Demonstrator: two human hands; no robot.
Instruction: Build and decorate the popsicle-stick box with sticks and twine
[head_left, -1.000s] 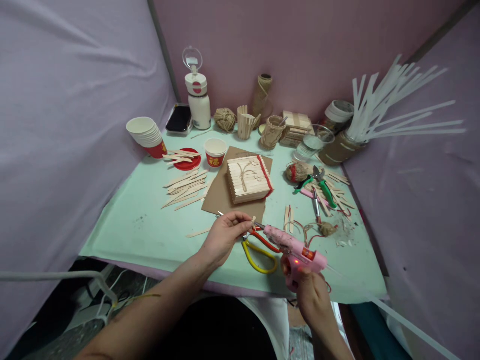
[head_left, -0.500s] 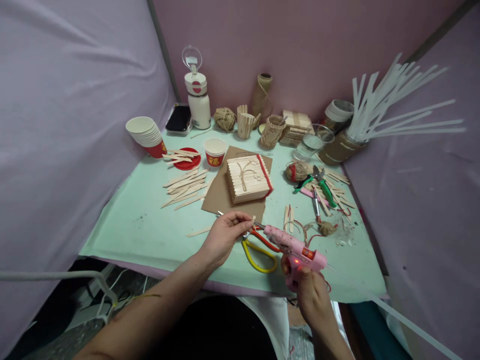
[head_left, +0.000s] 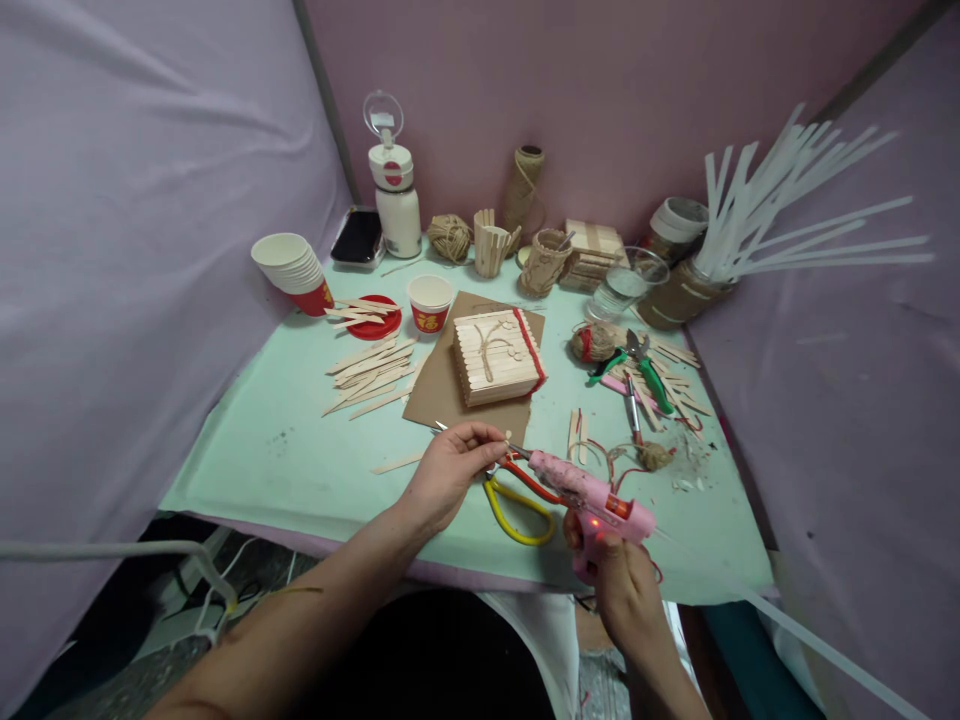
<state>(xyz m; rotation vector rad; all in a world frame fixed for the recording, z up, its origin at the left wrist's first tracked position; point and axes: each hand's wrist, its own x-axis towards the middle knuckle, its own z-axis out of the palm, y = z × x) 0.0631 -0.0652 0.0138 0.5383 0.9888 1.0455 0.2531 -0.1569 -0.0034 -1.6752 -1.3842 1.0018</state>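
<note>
While the right hand (head_left: 620, 582) clasps the glue gun (head_left: 581, 485) by its handle (head_left: 607, 530), the left hand (head_left: 452, 462) pinches a small piece (head_left: 508, 436). Probably light, it's best held edgewise.

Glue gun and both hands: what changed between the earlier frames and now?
No visible change; nothing was taken hold of or let go. The right hand still grips the pink glue gun, its nozzle at the small pale piece pinched in the left hand. The scissors, stick box and cardboard lie as they did.
</note>
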